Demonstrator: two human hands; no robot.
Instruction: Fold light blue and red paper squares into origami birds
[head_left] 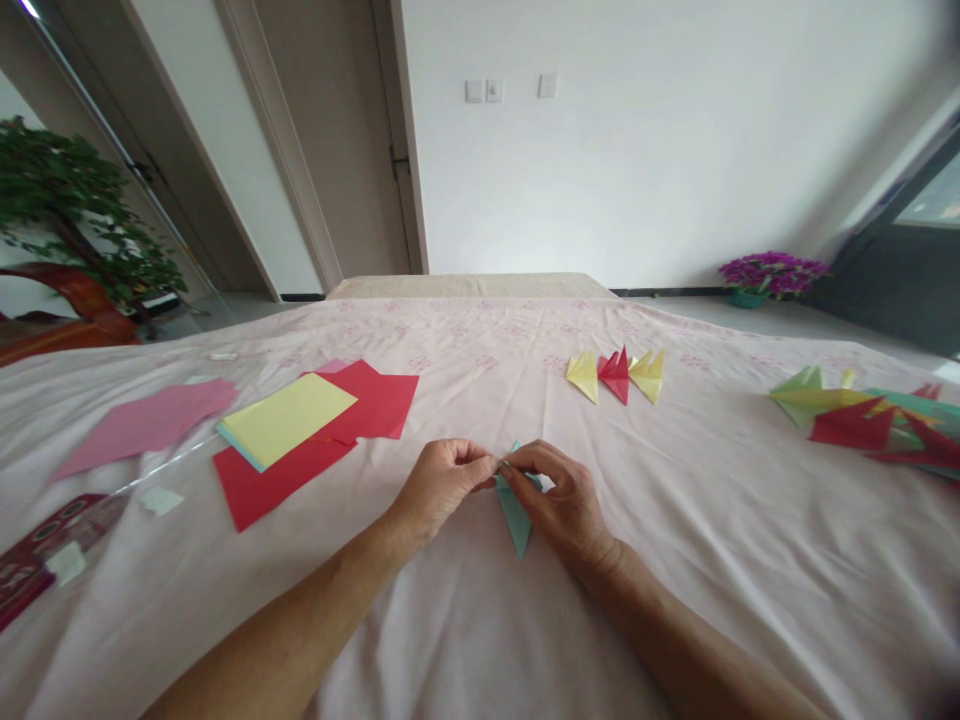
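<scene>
Both hands meet over a folded piece of light teal paper (517,522) near the middle of the cloth-covered table. Its long point faces me, and a small tip shows beyond the fingers. My left hand (448,482) pinches the paper's upper left part between thumb and fingers. From the other side, my right hand (564,500) grips the upper part, thumb and forefinger pressed together. The fingers hide most of the paper's far end. Beyond my right hand stand three folded paper pieces in a row: a yellow one (583,378), a red one (615,376) and another yellow one (649,376).
Left on the pink tablecloth (465,620) lie yellow sheets (289,418), red sheets (386,400), pink sheets (150,425) and a dark red plastic package (64,535). A pile of folded coloured pieces (855,425) lies at the right. Paper scraps (161,499) sit near the package.
</scene>
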